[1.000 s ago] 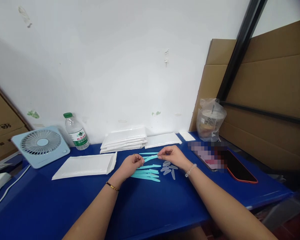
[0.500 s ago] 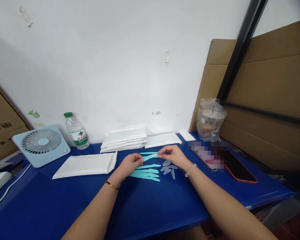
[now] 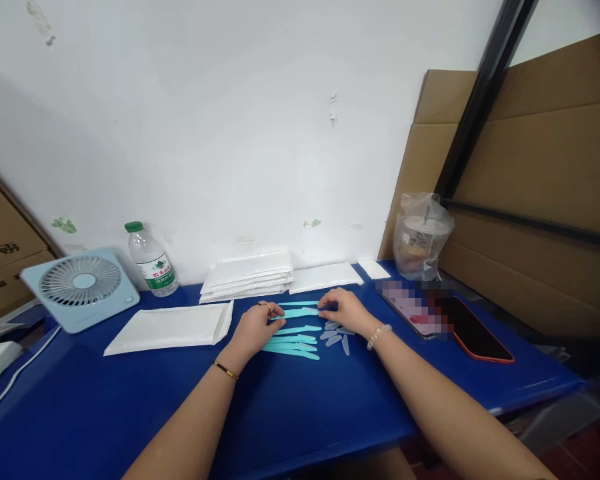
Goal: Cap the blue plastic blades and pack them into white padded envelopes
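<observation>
Turquoise stick [image 3: 301,312], slim and flat, spans the gap between the two hands, its long axis running left to right across the blue table [image 3: 300,413], almost level in the view. The left hand [image 3: 254,328] is at its left end, with thumb and forefinger a little apart around it; whether they press on it or merely rest there, I cannot tell. At the opposite end, which looks paler, the right hand [image 3: 349,312] has thumb and forefinger drawn close together; it is too small to say whether they pinch the tip or only touch it. Neither hand is clearly nearer, since each meets one end of the stick. I also cannot tell whether it lies flat on the table or sits slightly raised.

More turquoise sticks [image 3: 303,331] lie roughly parallel to it, with several on the person's side and another just beyond, towards the wall. The loose clear pieces [image 3: 334,339] are to the right of that row, near the right hand and well apart from the left; they point in mixed directions. A flat white packet [image 3: 167,330] is on the left hand's side, and a stack of white packets [image 3: 245,273] is by the wall.
</observation>
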Available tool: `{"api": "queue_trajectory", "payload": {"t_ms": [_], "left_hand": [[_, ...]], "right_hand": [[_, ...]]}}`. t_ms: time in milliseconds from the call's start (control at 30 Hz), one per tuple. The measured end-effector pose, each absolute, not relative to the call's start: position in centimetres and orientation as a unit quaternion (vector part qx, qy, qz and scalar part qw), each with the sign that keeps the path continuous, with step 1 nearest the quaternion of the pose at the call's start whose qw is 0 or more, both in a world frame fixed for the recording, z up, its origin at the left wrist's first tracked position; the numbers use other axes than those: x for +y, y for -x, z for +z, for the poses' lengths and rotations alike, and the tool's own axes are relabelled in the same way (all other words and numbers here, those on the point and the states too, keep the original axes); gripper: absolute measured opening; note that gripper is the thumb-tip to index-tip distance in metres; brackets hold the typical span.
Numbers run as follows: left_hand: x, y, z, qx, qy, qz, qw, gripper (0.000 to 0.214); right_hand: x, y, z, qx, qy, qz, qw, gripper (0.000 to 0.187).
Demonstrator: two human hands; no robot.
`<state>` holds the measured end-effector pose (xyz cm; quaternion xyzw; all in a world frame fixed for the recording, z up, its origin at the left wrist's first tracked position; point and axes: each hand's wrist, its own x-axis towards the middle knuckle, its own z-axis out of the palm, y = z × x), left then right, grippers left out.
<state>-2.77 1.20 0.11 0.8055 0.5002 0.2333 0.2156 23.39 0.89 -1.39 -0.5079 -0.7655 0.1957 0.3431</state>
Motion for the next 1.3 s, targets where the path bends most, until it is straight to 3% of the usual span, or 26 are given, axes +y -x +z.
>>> {"api": "queue_trajectory", "payload": {"t_ms": [100,200,333,567,700,1133,1300], "left_hand": [[1.0,2.8,0.3,0.482,-0.828,0.190,0.215,0.021],[0.9,2.7,0.3,0.480,-0.834,0.163,0.218,0.017],[0.6,2.5,0.5,0.496,-0.827,0.146,0.221,0.013],[0.3,2.2,0.8,0.508,-0.821,0.143,0.219,0.012],[0.4,2.3,0.8,0.504,-0.821,0.165,0.214,0.012],[0.7,2.6,0.8,0.493,-0.781,0.252,0.288,0.019],[1.1,2.7,0.5,0.488,-0.769,0.256,0.323,0.026]], "right_hand": [[1.4,-23.1,-1.8,-0.781,0.497,0.162,0.342,0.021],[1.9,-22.3,-2.0,-0.789,0.485,0.171,0.336,0.008],[1.8,-22.8,-1.1,-0.785,0.492,0.151,0.345,0.009],[0.1,-26.1,0.7,-0.793,0.502,0.255,0.233,0.022],[0.1,-25.7,0.4,-0.777,0.499,0.311,0.226,0.020],[0.7,-24.7,-0.2,-0.620,0.439,0.476,0.443,0.030],[0.5,-24.1,-0.1,-0.626,0.410,0.457,0.482,0.027]]}}
